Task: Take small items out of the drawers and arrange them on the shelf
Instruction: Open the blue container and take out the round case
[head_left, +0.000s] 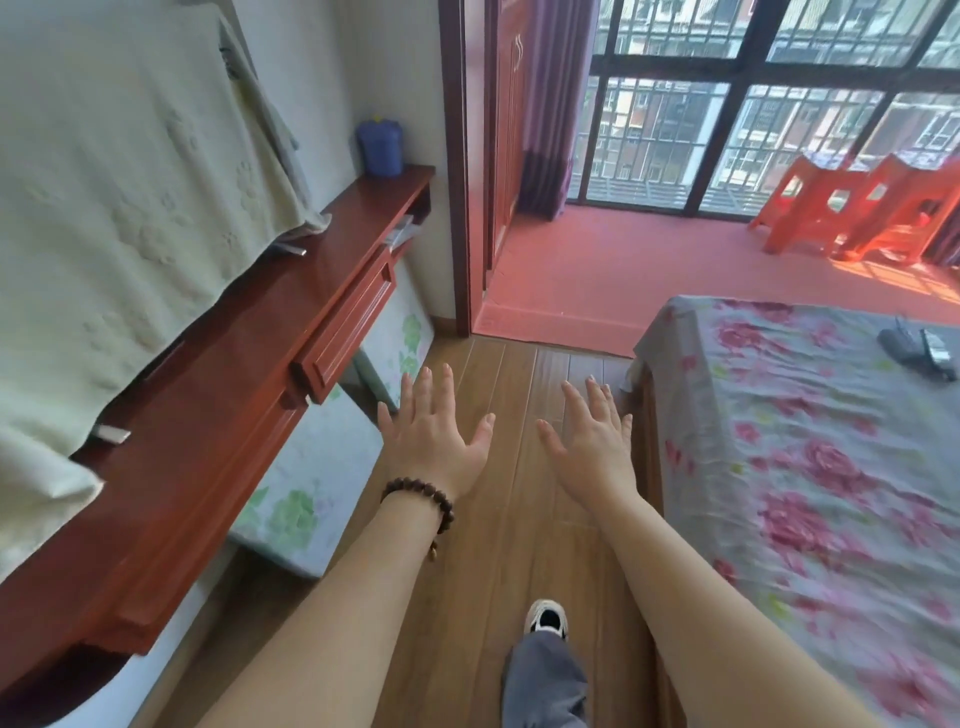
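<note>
Left hand: I see it held out flat over the wooden floor, palm down, all five fingers spread, gripping nothing.
Right hand: same pose, fingers fanned and empty, just beside the left hand and not touching it.
Bracelet: one string of dark beads around my left wrist.
Shelf: one long red-brown wooden ledge along the left wall; its long axis runs from the lower left corner of my view away toward the doorway.
Drawers: I count two fronts under the ledge, set end to end along that same axis, faces turned toward the room. The far drawer stands pulled slightly out; the near drawer sits flush. What either holds I cannot tell.
Small items: none show in my hands; a few papers sit in the open cubby at the far end of the shelf.
Blue container: one, upright at the far end of the shelf top.
Pale cloth: one, draped from the wall side down over the shelf top.
Bed: one, on my right, under a grey sheet with pink flowers; a dark device lies near its far edge.
Orange stools: two, side by side on the red floor by the window.
Shoe: one in view below my arms, toe pointing forward.
</note>
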